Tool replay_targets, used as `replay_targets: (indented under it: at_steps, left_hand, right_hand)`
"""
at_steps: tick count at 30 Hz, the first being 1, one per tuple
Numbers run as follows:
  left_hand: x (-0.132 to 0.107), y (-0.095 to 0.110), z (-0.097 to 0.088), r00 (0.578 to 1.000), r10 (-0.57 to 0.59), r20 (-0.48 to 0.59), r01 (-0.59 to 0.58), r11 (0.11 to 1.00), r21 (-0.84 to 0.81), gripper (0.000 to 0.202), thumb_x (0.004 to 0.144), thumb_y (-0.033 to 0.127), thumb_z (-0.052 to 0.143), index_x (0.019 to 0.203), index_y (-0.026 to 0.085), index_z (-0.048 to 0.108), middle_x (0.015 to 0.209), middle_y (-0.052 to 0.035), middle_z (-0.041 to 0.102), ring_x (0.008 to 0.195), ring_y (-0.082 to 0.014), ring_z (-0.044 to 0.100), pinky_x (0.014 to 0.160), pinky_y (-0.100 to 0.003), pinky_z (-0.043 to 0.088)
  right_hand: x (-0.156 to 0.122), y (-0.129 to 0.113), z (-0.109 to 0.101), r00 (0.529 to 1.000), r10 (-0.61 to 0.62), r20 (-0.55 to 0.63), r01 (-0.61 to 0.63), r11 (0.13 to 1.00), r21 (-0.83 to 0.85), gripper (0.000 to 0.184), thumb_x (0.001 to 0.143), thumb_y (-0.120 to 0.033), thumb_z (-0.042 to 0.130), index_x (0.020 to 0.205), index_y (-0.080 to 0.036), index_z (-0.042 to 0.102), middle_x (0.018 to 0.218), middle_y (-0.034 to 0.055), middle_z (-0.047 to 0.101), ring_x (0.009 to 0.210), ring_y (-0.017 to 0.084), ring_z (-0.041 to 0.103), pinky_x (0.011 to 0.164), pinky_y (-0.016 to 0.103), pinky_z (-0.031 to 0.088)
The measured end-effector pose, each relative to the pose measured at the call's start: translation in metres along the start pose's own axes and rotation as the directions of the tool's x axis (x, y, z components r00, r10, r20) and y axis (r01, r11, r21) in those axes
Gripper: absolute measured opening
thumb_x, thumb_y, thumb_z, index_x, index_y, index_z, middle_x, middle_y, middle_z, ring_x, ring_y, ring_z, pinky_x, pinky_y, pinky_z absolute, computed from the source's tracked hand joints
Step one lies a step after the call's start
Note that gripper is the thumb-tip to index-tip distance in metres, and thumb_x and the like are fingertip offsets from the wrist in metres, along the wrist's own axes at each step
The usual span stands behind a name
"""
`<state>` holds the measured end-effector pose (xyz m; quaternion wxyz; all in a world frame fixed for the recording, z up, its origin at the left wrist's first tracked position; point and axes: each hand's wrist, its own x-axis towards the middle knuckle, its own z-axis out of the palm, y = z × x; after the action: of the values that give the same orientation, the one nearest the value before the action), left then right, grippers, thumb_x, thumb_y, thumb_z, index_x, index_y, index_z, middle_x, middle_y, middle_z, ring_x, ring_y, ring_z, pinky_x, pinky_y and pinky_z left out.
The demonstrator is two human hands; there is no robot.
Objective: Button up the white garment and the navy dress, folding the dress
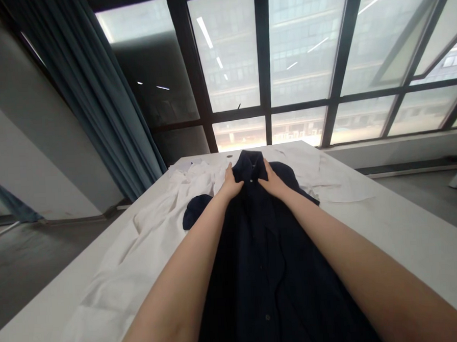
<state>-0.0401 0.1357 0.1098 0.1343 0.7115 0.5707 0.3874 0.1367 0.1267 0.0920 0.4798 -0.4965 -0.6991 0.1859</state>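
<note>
Dark shirt (265,256), one; I judge it soft, light, best held beside the stiffer collar (245,163). My left-hand grip (232,185) and right-hand grip (273,182) each pinch it there.

Two bare forearms (183,265), stretched forward, converge; the bare left hand (232,185) and bare right hand (274,183) grip level with each other, thumbs (265,182) inward

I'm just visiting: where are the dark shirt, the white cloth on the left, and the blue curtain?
Dark shirt (250,251): head view, on its front, below the collar.
White cloth (141,252): head view, on its crumpled middle.
Blue curtain (96,91): head view, on its hanging folds.
</note>
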Motion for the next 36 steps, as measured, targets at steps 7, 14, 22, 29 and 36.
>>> replay_targets:
  at_steps: [7, 14, 22, 29, 36]
  left_hand:
    - [-0.050, -0.024, 0.035, 0.956, 0.057, 0.289, -0.143, 0.948, 0.285, 0.022, 0.073, 0.014, 0.046, 0.092, 0.015, 0.058, 0.098, -0.0075, 0.057, 0.095, -0.0164, 0.051, 0.086, -0.027, 0.038]
    - [-0.076, -0.025, 0.060, 0.964, -0.115, 0.239, 0.005, 0.909, 0.416, 0.022, 0.078, 0.023, 0.043, 0.090, 0.015, 0.059, 0.087, -0.0109, 0.058, 0.084, -0.0218, 0.055, 0.073, -0.033, 0.042]
    - [-0.064, -0.031, 0.079, 0.979, -0.191, 0.069, 0.159, 0.933, 0.323, 0.025, 0.076, 0.030, 0.047, 0.094, 0.020, 0.060, 0.099, -0.0091, 0.053, 0.091, -0.0224, 0.051, 0.074, -0.031, 0.039]
    - [-0.060, -0.033, 0.089, 0.972, -0.235, -0.005, 0.229, 0.942, 0.244, 0.015, 0.072, 0.025, 0.051, 0.078, 0.018, 0.062, 0.093, -0.0092, 0.054, 0.088, -0.0245, 0.051, 0.075, -0.037, 0.037]
    - [-0.060, -0.023, 0.089, 0.990, -0.135, -0.046, 0.134, 0.991, -0.013, 0.015, 0.075, 0.020, 0.044, 0.076, 0.016, 0.058, 0.082, -0.0048, 0.058, 0.080, -0.0152, 0.053, 0.072, -0.027, 0.040]
  right_hand:
    - [-0.069, 0.015, 0.042, 0.971, 0.201, 0.132, -0.126, 0.893, -0.432, 0.021, 0.070, -0.031, 0.051, 0.083, -0.015, 0.057, 0.088, 0.0092, 0.056, 0.085, 0.021, 0.052, 0.075, 0.032, 0.041]
    - [-0.079, 0.025, 0.057, 0.913, 0.378, 0.154, -0.248, 0.814, -0.525, 0.028, 0.070, -0.018, 0.050, 0.097, -0.016, 0.054, 0.093, 0.0106, 0.057, 0.087, 0.021, 0.054, 0.069, 0.029, 0.040]
    - [-0.063, 0.034, 0.065, 0.938, 0.347, 0.013, -0.330, 0.901, -0.282, 0.021, 0.068, -0.022, 0.054, 0.087, -0.020, 0.061, 0.102, 0.0111, 0.056, 0.098, 0.025, 0.050, 0.079, 0.037, 0.039]
    - [-0.053, 0.054, 0.067, 0.918, 0.397, -0.012, -0.396, 0.918, 0.031, 0.026, 0.067, -0.014, 0.043, 0.082, -0.018, 0.065, 0.084, 0.0050, 0.065, 0.079, 0.016, 0.059, 0.073, 0.029, 0.045]
    - [-0.065, 0.045, 0.056, 0.915, 0.402, -0.018, -0.374, 0.866, 0.332, 0.031, 0.067, -0.015, 0.039, 0.088, -0.013, 0.062, 0.088, 0.0057, 0.065, 0.077, 0.013, 0.060, 0.069, 0.024, 0.047]
